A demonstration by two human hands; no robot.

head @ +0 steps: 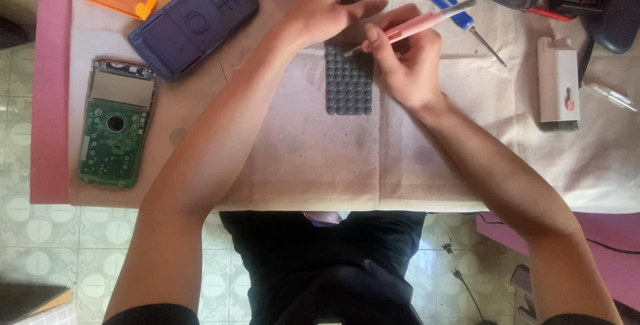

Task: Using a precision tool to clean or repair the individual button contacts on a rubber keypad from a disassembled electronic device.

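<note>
Right now the right hand (407, 65) pinches a pink tool (413, 26), tip apparently meeting the grey keypad mat's (349, 85) top edge, where the left hand (330, 6) presses, loosely curled.

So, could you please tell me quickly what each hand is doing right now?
Left hand: loosely curled, fingertips resting at the top edge of the grey rubber keypad, gripping nothing.
Right hand: closed on a pink pen-shaped tool.

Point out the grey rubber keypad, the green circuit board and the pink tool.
grey rubber keypad (349, 88), head view, middle of its studded face
green circuit board (112, 145), head view, lower green area
pink tool (410, 26), head view, mid-shaft
</note>
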